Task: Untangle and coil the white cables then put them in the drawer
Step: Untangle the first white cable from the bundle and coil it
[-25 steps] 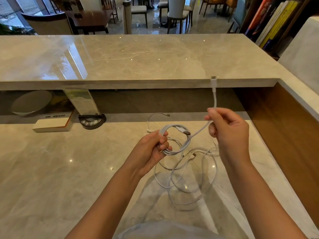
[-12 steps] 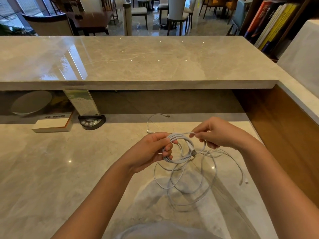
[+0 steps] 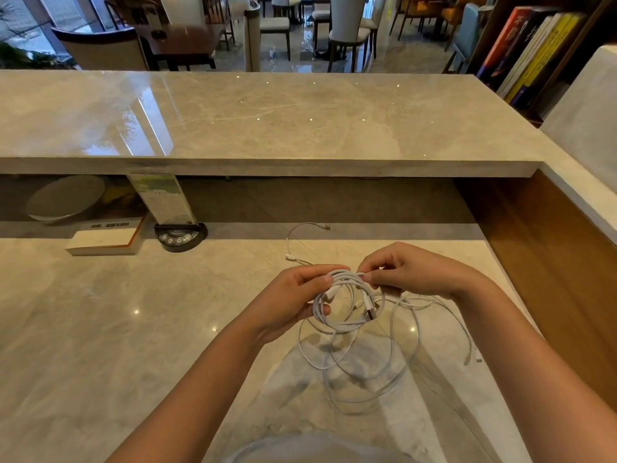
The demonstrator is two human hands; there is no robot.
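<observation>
here the left hand grips the coil and the right hand pinches its top, so the loose loops hanging below the coil could snag a wrap and re-knot.

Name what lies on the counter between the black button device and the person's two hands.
In the head view, the marble counter between the black button device and the left hand and right hand is bare. A thin white cable lies farther right.
</observation>
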